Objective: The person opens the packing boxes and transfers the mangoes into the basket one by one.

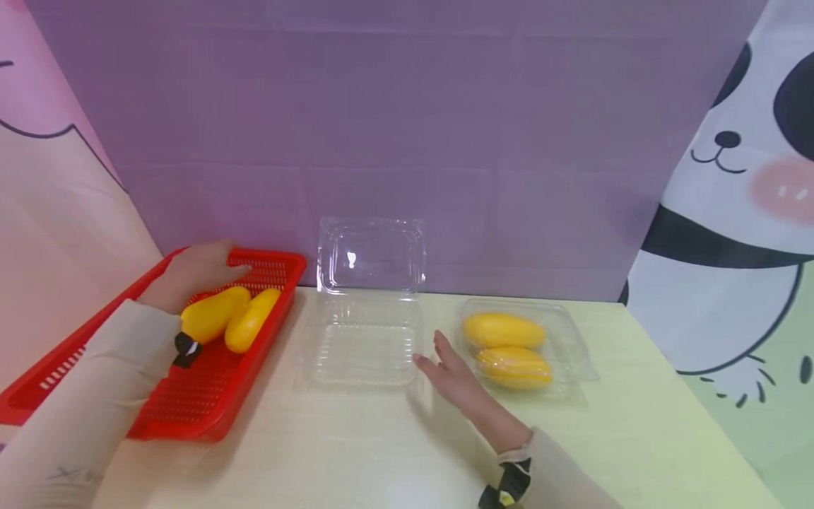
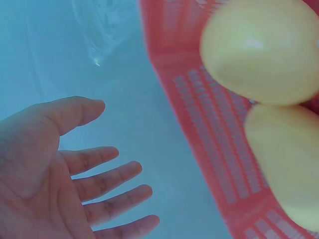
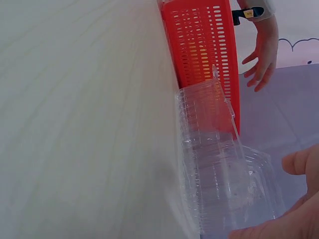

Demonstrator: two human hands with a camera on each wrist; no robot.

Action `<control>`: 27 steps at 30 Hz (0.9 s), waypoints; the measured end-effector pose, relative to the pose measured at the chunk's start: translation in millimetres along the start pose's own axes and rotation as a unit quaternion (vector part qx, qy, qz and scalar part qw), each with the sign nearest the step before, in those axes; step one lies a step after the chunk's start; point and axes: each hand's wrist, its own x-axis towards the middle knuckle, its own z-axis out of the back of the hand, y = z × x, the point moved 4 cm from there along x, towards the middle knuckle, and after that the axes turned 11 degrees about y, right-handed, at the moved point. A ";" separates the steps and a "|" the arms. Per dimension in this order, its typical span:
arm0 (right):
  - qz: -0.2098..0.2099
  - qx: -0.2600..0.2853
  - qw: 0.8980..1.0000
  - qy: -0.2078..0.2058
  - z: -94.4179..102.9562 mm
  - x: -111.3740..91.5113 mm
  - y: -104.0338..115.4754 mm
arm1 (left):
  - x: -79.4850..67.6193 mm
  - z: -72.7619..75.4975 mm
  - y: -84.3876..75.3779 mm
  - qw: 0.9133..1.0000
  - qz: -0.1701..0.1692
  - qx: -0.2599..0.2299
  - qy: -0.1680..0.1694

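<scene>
Above the pale counter (image 1: 356, 445), the left hand (image 1: 197, 272), fingers (image 2: 109, 179) spread, hovers near two yellow fruits (image 1: 213, 314) in a red basket (image 1: 174, 425), and the right hand (image 1: 458, 382), fingers apart, hangs beside an open clear clamshell (image 1: 365, 353).

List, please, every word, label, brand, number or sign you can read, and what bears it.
No readable text.
Left sleeve: faint marks, one resembling an "X", too blurred to read.
Left wrist's black device: yellow patch, too small to read.
Right wrist's black device: yellow patch, likewise.

I see two glossy yellow fruits (image 1: 213, 316), touching, in red basket (image 1: 191, 403) below left fingers (image 2: 112, 180); clear clamshell (image 1: 364, 353), lid raised, just beside right fingers (image 1: 447, 351).
</scene>
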 end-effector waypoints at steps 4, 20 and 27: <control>0.004 -0.040 0.999 -0.003 3.7 -1.6 5.4 | -1.7 0.4 -15.2 1.000 -0.011 0.004 -0.017; 0.077 -0.190 0.979 0.007 44.1 -23.2 39.1 | -0.2 -16.1 -89.7 0.994 -0.084 0.067 -0.010; 0.098 -0.210 0.972 -0.034 83.8 -40.4 35.4 | -0.4 -29.8 -123.0 0.985 -0.145 0.097 -0.010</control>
